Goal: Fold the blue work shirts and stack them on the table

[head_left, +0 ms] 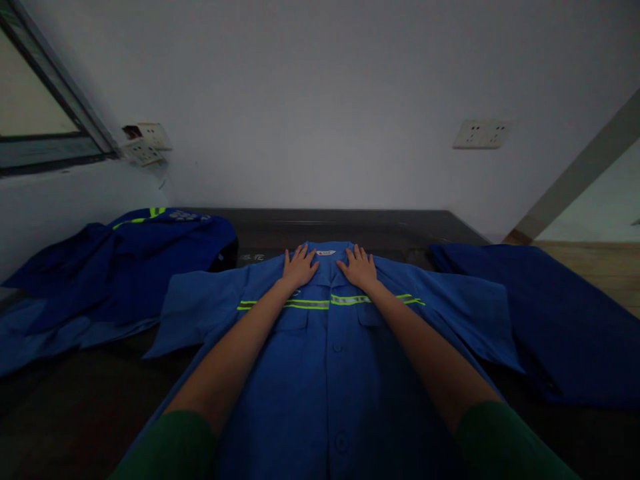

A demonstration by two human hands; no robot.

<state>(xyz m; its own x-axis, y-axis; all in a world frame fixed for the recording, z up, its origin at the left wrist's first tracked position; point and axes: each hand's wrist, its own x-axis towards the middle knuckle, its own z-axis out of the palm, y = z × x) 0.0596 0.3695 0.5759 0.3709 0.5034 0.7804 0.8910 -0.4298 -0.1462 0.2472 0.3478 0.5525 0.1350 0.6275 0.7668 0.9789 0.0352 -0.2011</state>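
A blue short-sleeved work shirt lies front side up with its sleeves spread to both sides. Yellow-green reflective strips cross its chest, and a white label shows inside the collar. My left hand rests flat on the shirt beside the collar, fingers spread. On the collar's other side, my right hand also lies flat with its fingers apart. Neither hand grips the cloth. My forearms cover parts of the chest strips and the shirt front.
Beneath the shirt is a dark table against a wall. Darker blue garments with reflective strips lie rumpled at left. Folded dark blue cloth lies at right. Wall sockets and a window are behind.
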